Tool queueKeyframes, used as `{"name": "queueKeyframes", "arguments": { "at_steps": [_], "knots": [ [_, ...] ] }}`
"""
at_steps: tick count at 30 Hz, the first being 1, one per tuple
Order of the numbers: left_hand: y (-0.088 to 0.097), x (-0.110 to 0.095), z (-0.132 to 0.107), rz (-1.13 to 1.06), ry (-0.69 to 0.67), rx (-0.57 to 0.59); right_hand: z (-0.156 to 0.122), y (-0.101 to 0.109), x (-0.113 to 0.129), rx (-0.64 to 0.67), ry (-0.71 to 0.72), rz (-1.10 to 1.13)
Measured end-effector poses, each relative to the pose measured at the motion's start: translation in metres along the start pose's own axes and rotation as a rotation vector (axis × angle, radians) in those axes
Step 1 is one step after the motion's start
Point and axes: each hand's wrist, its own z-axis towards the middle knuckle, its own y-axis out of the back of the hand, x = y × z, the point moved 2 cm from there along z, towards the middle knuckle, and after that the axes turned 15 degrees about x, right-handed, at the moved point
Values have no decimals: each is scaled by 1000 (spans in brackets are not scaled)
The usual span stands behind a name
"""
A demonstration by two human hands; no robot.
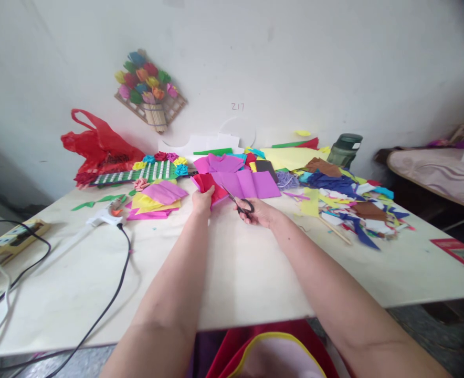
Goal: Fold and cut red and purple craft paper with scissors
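My left hand (202,201) is closed on a piece of red paper (218,193) with magenta paper at its edges. In my right hand (257,212) is a pair of scissors (244,206) with black handles, fingers wrapped round the loops. The blades point up and left, close to the right edge of the red paper; whether they touch it I cannot tell. Behind both hands lies a creased sheet of purple paper (253,184). Left of my left hand is a stack of pink and yellow paper (160,197).
A white glue gun (106,216) with a black cable lies at left near a power strip (13,244). Paper scraps (350,194) and a wooden stick (335,231) cover the right side. A dark green bottle (344,150) and a red plastic bag (98,144) stand at the back.
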Motion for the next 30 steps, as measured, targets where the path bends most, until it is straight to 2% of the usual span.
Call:
{"name": "queueKeyframes", "arguments": {
  "at_steps": [6,16,30],
  "knots": [
    [1,-1,-1,2,-2,0,-1,0,1,8,5,-10],
    [-5,-8,-11,-39,-29,103,5,13,-7,107,22,28],
    [-8,-7,-13,-78,-60,151,1,0,3,28,39,-57]
  ]
}}
